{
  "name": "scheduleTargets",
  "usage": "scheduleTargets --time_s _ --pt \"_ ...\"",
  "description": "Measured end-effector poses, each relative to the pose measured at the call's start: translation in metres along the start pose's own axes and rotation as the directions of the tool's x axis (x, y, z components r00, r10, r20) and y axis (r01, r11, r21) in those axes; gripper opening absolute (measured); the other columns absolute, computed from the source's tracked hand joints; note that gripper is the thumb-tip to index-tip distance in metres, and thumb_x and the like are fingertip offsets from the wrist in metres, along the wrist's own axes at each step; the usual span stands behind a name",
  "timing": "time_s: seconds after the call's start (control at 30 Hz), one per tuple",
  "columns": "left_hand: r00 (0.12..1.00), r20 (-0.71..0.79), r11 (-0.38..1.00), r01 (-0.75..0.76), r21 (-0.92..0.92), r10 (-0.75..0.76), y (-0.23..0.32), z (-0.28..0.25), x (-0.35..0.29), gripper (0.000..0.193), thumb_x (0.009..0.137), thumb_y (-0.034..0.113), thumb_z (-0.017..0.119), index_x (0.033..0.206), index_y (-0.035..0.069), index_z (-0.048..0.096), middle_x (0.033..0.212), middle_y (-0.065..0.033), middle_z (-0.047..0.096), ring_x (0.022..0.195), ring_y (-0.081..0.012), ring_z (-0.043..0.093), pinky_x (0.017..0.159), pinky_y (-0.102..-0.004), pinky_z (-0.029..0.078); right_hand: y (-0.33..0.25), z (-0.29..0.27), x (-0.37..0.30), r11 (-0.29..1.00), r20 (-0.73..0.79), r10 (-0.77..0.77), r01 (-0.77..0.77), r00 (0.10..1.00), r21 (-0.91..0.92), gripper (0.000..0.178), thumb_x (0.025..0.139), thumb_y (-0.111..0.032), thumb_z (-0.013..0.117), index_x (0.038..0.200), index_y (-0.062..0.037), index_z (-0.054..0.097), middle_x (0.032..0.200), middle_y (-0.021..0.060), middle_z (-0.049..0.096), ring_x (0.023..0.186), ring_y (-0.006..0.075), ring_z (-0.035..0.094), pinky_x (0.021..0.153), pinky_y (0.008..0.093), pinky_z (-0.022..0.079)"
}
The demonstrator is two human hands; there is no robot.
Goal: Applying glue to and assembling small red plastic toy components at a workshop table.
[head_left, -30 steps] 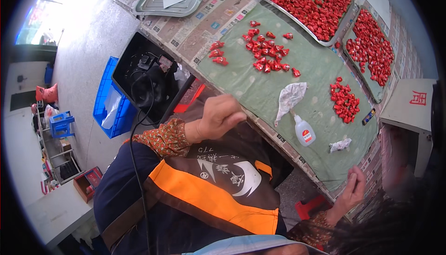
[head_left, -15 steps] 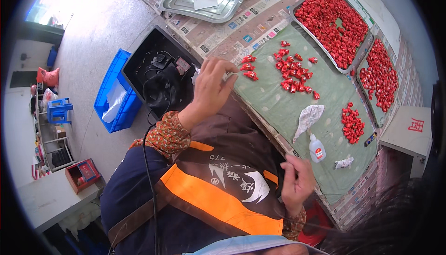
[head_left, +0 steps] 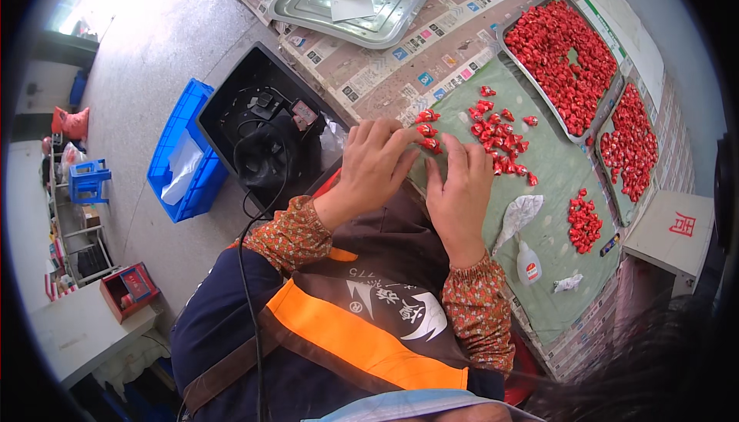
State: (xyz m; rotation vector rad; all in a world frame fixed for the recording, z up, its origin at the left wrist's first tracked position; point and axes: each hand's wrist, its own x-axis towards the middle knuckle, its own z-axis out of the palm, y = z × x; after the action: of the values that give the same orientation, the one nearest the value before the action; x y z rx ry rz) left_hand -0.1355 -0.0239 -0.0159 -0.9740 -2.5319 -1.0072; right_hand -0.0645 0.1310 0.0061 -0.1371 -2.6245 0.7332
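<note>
Just past the half-curled left hand (head_left: 375, 166) and right hand (head_left: 462, 191) lie a few red pieces (head_left: 427, 116); whether either grips one cannot be told. Handling them seems the step, calling for a light pinch. Beyond the right hand: a red pile (head_left: 499, 139), then a full tray (head_left: 603, 104).

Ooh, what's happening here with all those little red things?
A person has both hands by the edge of a green cloth on a table. The left hand and right hand are close together, beside a few small red pieces; whether either grips one is hard to tell. A loose cluster lies nearby, a separate pile is farther right, and a tray holds many more.
</note>
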Motion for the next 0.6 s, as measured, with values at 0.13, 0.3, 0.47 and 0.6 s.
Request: scheduleTargets --time_s 0.13,0.3,0.47,0.6 --pt "0.999 -0.031 1.0 -0.02 0.016 0.021 0.0 0.001 0.002 0.019 0.088 0.021 0.07 0.106 0.016 0.067 0.097 -0.0043 0.058 0.094 -0.0261 0.055 0.08 -0.0402 0.039 0.004 0.017 0.006 0.998 -0.035 -0.028 0.026 0.999 -0.063 0.032 0.086 -0.009 0.069 0.117 -0.0046 0.061 0.099 0.0111 0.055 0.095 0.0325 0.055 0.083 0.0468 0.043" --pt "1.0 -0.01 0.999 0.001 -0.046 -0.002 -0.001 -0.004 0.003 0.021 0.089 0.022 0.07 0.108 0.015 0.067 0.102 -0.0045 0.06 0.094 -0.0269 0.056 0.08 -0.0404 0.041 0.003 0.014 0.003 0.999 -0.027 -0.01 0.011 1.0 0.032 0.03 0.086 -0.005 0.069 0.114 -0.0046 0.061 0.099 0.0104 0.058 0.094 0.0314 0.057 0.082 0.0455 0.044" --pt "0.999 0.054 0.942 0.027 -0.335 -0.009 -0.002 -0.009 -0.007 0.025 0.087 0.019 0.072 0.111 0.011 0.067 0.108 -0.0071 0.063 0.089 -0.0315 0.059 0.077 -0.0417 0.046 -0.015 -0.005 0.0 0.937 0.02 0.004 -0.01 1.0 0.35 0.034 0.084 0.007 0.069 0.116 -0.0002 0.06 0.095 0.0129 0.062 0.084 0.0287 0.061 0.073 0.0393 0.05" --pt "0.89 0.389 0.172 0.433 -0.885 -0.237 0.005 -0.007 -0.017 0.023 0.103 0.018 0.062 0.117 0.002 0.054 0.105 -0.0004 0.064 0.093 -0.0043 0.058 0.078 -0.0211 0.048 -0.021 -0.007 -0.009 0.852 0.104 0.1 -0.139 0.989 0.505 0.03 0.087 0.006 0.069 0.116 -0.0004 0.061 0.096 0.0112 0.064 0.084 0.0227 0.064 0.073 0.0339 0.051"
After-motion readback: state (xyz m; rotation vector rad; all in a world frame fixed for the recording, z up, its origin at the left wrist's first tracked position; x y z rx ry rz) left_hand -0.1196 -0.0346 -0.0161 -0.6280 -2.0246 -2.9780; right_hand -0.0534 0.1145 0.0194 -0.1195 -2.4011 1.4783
